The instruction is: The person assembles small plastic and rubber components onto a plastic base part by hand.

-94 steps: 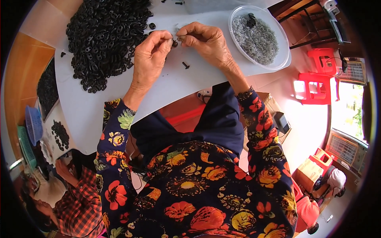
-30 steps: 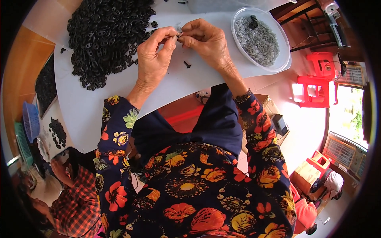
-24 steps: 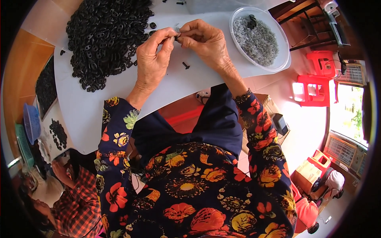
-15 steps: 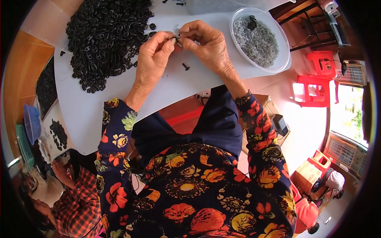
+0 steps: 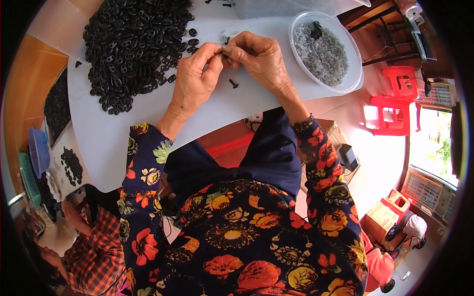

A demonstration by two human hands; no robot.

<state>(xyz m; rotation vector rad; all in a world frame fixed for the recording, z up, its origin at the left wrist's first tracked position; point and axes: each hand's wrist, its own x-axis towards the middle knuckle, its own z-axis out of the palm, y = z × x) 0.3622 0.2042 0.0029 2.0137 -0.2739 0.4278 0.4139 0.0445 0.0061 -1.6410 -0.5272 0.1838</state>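
Note:
My left hand (image 5: pixel 194 81) and my right hand (image 5: pixel 262 60) meet over the white table (image 5: pixel 106 153), fingertips pinched together. Whatever sits between them is tiny and mostly hidden by the fingers. Left of my left hand spreads a big heap of small black oval parts with two holes (image 5: pixel 128 47). A few loose black ovals (image 5: pixel 192 32) lie beside the heap, close to my fingers. Small clear pieces (image 5: pixel 224 38) rest just beyond my fingertips. One black screw-like part (image 5: pixel 233 84) lies below my hands. To the right, a round translucent tub (image 5: pixel 292 44) holds many small clear pieces (image 5: pixel 323 56).
A clear plastic bin (image 5: pixel 296 7) stands at the table's far edge. At left, a co-worker in a checked shirt (image 5: pixel 101 249) sits by another surface with black parts (image 5: pixel 72 166) and a blue basket (image 5: pixel 39 153). Red stools (image 5: pixel 392 116) stand at right; another person (image 5: pixel 379 261) is at lower right.
My fingertips have drawn closer together, hiding the small dark part that showed between them. My right hand has shifted slightly, uncovering a black piece beyond the fingers.

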